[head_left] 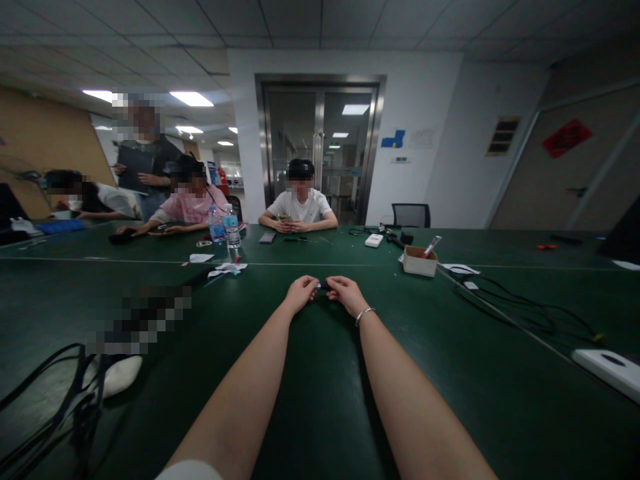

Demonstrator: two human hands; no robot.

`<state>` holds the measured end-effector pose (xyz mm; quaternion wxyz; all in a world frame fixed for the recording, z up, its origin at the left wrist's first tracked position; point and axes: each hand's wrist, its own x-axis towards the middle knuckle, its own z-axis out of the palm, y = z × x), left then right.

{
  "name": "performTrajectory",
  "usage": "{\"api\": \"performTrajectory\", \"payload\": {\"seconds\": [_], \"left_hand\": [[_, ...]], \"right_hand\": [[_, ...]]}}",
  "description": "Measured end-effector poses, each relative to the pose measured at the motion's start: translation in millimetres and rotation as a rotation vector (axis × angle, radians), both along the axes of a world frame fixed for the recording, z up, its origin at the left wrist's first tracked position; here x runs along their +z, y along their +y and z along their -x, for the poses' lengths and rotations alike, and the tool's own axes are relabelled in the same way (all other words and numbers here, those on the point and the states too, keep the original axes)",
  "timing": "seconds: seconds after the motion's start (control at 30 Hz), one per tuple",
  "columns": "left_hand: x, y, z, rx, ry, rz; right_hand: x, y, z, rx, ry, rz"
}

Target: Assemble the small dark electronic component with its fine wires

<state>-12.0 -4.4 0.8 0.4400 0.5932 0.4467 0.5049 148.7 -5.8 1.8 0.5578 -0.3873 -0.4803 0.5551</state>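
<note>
Both of my hands meet over the middle of the dark green table [320, 373]. Between them is a small object [323, 286], silvery at its left end and black at its right. My left hand [301, 294] pinches the silvery end, fingers closed. The black end is in the closed fingers of my right hand [345, 294], which has a silver bracelet [365, 316] at the wrist. The object is too small to make out further.
Two water bottles [232, 227] and paper scraps [227, 269] lie beyond my hands to the left. A small box [420, 261], a white device [373, 241] and black cables [530, 313] are right. Cables [80, 380] lie front left. Several people are across the table.
</note>
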Motion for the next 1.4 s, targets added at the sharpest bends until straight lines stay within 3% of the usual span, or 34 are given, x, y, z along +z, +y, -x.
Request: {"api": "performTrajectory", "payload": {"seconds": [1.4], "left_hand": [[-0.4,1.2,-1.1,-0.012,0.018,0.019]], "right_hand": [[-1.3,1.7,0.3,-0.006,-0.003,-0.002]]}}
